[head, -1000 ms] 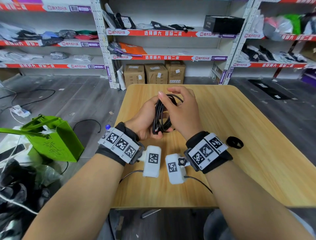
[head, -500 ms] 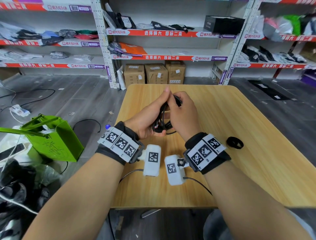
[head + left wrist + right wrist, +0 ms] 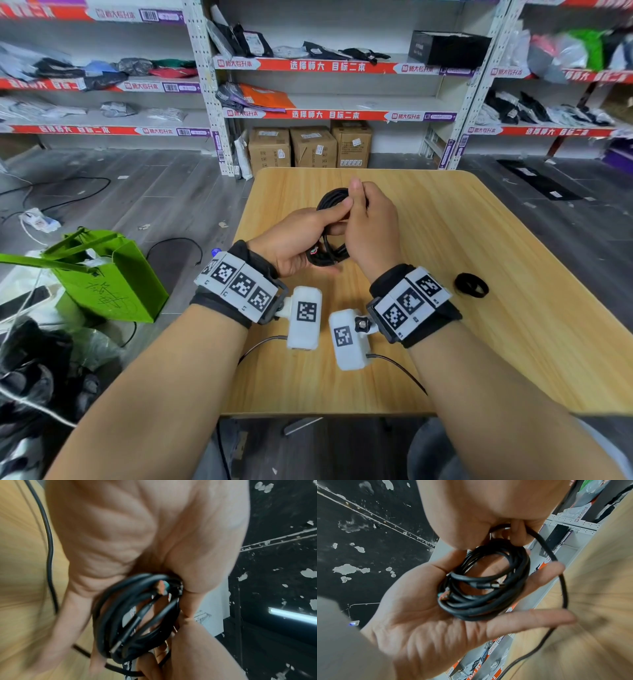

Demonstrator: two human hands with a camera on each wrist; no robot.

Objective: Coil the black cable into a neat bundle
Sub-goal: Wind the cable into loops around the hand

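Observation:
The black cable (image 3: 329, 257) is wound into a small coil (image 3: 485, 582) that lies in my left hand (image 3: 299, 240), above the middle of the wooden table (image 3: 513, 260). The left fingers (image 3: 539, 618) stretch out under the coil and the thumb (image 3: 187, 601) presses on its rim. A metal plug (image 3: 496, 585) and a cut end with coloured wires (image 3: 162, 588) sit inside the loops. My right hand (image 3: 371, 226) pinches one strand at the coil's far rim (image 3: 518, 534). From there a loose length (image 3: 563, 588) hangs in an arc towards the table.
A small black strap ring (image 3: 471, 285) lies on the table to the right of my right wrist. A green paper bag (image 3: 102, 281) stands on the floor to the left. Cardboard boxes (image 3: 310, 147) and shelving stand beyond the table's far edge.
My right hand has moved from the coil's side up to its far rim and closed on a strand. The left hand still keeps the coil, now lying flatter in the palm.

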